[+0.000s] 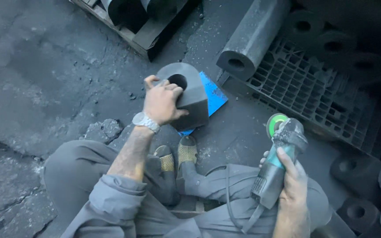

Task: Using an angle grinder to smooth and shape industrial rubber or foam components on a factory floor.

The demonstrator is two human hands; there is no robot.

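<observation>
Nearest the camera, the right hand [293,185] is closed around the teal and grey body of an angle grinder [278,165], fingers wrapped over its top, the guarded green disc pointing away from the person and held off the ground; a dark rectangular label sits on the side of the body near the cord end, and the cord [230,194] loops back across the grey trouser leg. Between the knees, two sandalled feet [179,156] rest on the dark, dusty concrete floor [45,79]. Just beyond them, the left hand [160,102], with a metal wristwatch [145,121] on its wrist, is clamped over the near upper edge of a dark grey block with a round bore [189,90], fingers curled over its top beside the hole. The block stands on a blue flat sheet [212,94] lying on the floor, whose corner sticks out to the right. Farther right, a long hollow grey cylinder [252,37] lies on a black plastic grid pallet [305,88], with more bored blocks stacked behind. At the far top edge sits a wooden pallet [133,37].
</observation>
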